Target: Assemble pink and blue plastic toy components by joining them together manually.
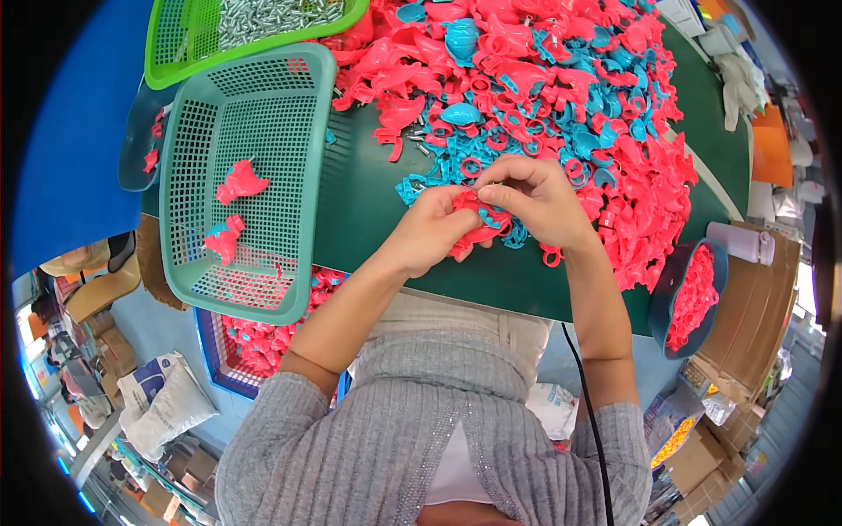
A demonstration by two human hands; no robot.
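Observation:
My left hand (428, 230) grips a pink plastic toy part (474, 235) with blue bits on it, just above the table's near edge. From the other side my right hand (545, 203) has thumb and forefinger pinched together at the top of the same part. Whether a small pin sits between those fingertips is too small to tell. Right behind my hands lies a large heap of loose pink plastic parts (517, 74), mixed with blue plastic parts (460, 114). A few metal pins (421, 145) lie at the heap's left edge.
To the left, a teal mesh basket (263, 114) holds two pink-and-blue pieces (241, 181). Beyond it stands a bright green basket (158, 53) of metal pins. A dark bowl (664, 294) of pink rings is at right. Below left, a crate (210, 351) holds more pink parts.

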